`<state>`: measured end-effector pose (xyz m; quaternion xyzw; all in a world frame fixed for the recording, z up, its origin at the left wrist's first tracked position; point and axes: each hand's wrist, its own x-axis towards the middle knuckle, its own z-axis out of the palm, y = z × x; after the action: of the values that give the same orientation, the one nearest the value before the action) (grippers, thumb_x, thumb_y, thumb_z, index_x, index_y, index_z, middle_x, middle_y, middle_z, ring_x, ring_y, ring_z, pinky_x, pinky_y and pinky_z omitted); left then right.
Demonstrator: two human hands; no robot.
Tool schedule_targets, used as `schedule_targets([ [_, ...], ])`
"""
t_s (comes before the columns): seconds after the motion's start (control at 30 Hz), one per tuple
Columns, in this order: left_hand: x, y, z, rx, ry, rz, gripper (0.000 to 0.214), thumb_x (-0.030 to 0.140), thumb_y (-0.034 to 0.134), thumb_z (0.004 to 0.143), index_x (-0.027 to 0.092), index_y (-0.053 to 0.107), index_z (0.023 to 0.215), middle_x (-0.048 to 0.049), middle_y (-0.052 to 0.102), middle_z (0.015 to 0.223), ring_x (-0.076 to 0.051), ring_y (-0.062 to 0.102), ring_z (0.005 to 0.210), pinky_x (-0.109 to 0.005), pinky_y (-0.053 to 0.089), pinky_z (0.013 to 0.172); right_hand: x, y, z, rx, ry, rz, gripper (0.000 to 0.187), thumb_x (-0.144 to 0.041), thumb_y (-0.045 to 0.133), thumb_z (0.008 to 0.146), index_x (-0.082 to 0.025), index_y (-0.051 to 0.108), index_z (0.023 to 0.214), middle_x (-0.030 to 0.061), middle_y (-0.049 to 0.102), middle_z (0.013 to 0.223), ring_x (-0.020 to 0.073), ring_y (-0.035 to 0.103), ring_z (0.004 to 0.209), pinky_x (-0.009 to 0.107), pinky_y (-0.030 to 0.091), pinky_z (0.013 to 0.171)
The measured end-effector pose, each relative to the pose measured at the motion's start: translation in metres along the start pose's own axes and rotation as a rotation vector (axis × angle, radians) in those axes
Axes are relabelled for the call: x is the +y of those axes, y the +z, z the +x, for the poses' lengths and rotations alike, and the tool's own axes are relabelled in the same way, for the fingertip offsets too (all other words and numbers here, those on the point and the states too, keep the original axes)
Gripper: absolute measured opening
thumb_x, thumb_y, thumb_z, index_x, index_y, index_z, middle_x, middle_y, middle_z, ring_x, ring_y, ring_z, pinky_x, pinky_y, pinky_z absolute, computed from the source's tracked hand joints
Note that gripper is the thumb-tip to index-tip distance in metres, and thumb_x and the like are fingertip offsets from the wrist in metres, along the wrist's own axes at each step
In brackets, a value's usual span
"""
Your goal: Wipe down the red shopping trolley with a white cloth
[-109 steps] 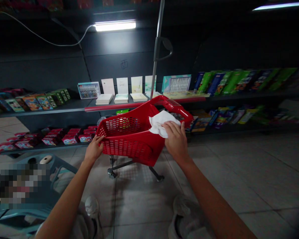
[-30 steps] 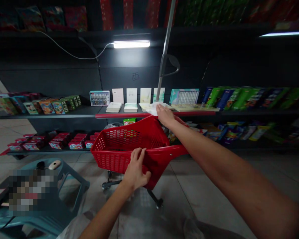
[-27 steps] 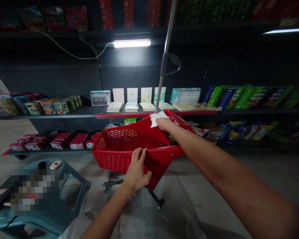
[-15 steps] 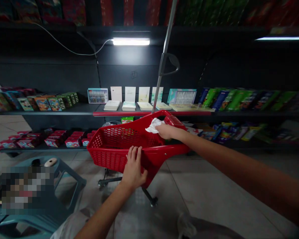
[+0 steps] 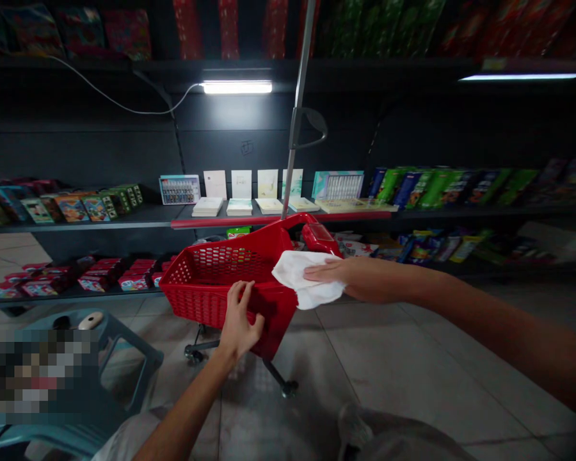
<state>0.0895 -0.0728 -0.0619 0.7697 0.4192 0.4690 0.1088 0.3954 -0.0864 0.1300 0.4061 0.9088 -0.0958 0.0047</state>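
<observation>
A small red plastic shopping cart [image 5: 211, 282] on wheels stands on the tiled floor in front of me. My left hand [image 5: 237, 320] grips the near rim of its basket, fingers hooked over the edge. My right hand [image 5: 331, 272] lies flat, fingers stretched out, pressing a white cloth [image 5: 304, 285] against the cart's near right side below the red handle [image 5: 319, 237]. A grey pole [image 5: 295, 121] rises from the cart's back.
Dark shelves [image 5: 125, 218] behind the cart carry boxed goods, cards and notebooks. A blue-grey plastic stool [image 5: 120, 346] stands at my left with a small object on it. My knees show at the bottom edge. Tiled floor stretches to the right.
My right hand has drawn the cloth from the cart's handle down and toward me along the right side. The left hand has slid slightly left on the rim.
</observation>
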Motion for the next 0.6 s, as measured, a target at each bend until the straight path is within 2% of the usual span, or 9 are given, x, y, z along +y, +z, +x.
schedule_targets([
  [0.1, -0.008, -0.005, -0.001, 0.01, 0.012, 0.003, 0.077, 0.015, 0.058, 0.077, 0.022, 0.045, 0.152, -0.0136, 0.039, 0.152, -0.032, 0.038, 0.147, -0.056, 0.034, 0.124, 0.021, 0.004, -0.015, 0.053, -0.005, -0.042, 0.088, 0.005, 0.047, 0.072, -0.031, 0.055, 0.152, -0.0044, 0.053, 0.156, 0.0217, 0.046, 0.148, 0.044, 0.027, 0.131],
  [0.2, -0.017, -0.011, -0.002, 0.018, 0.011, 0.005, 0.076, 0.016, 0.059, 0.077, 0.024, 0.045, 0.152, -0.0124, 0.039, 0.153, -0.031, 0.039, 0.147, -0.055, 0.034, 0.125, 0.046, 0.008, -0.027, 0.112, -0.039, -0.085, 0.091, 0.008, 0.042, 0.069, -0.023, 0.052, 0.154, -0.0002, 0.049, 0.159, 0.0199, 0.041, 0.151, 0.043, 0.023, 0.132],
  [0.33, -0.03, -0.022, -0.004, 0.007, 0.012, 0.018, 0.075, 0.017, 0.06, 0.078, 0.024, 0.048, 0.151, -0.0116, 0.042, 0.153, -0.031, 0.042, 0.146, -0.052, 0.035, 0.124, 0.072, 0.017, -0.038, 0.241, -0.009, -0.074, 0.087, 0.007, 0.038, 0.075, -0.018, 0.045, 0.158, 0.0049, 0.042, 0.164, 0.0187, 0.034, 0.154, 0.037, 0.023, 0.132],
  [0.5, -0.04, -0.039, -0.008, 0.024, 0.038, 0.017, 0.072, 0.02, 0.06, 0.081, 0.023, 0.049, 0.152, -0.0113, 0.042, 0.156, -0.031, 0.042, 0.148, -0.052, 0.034, 0.125, 0.075, 0.025, -0.03, 0.301, -0.037, -0.095, 0.075, 0.002, 0.037, 0.086, -0.015, 0.044, 0.159, 0.0083, 0.04, 0.165, 0.0175, 0.034, 0.154, 0.035, 0.023, 0.131],
  [0.6, -0.043, -0.05, -0.009, 0.027, 0.02, 0.003, 0.065, 0.024, 0.06, 0.085, 0.024, 0.052, 0.149, -0.0111, 0.047, 0.154, -0.03, 0.044, 0.147, -0.05, 0.035, 0.125, 0.073, 0.022, -0.016, 0.324, -0.04, -0.106, 0.075, 0.001, 0.038, 0.086, -0.015, 0.043, 0.159, 0.0083, 0.041, 0.165, 0.0168, 0.036, 0.154, 0.038, 0.024, 0.131],
])
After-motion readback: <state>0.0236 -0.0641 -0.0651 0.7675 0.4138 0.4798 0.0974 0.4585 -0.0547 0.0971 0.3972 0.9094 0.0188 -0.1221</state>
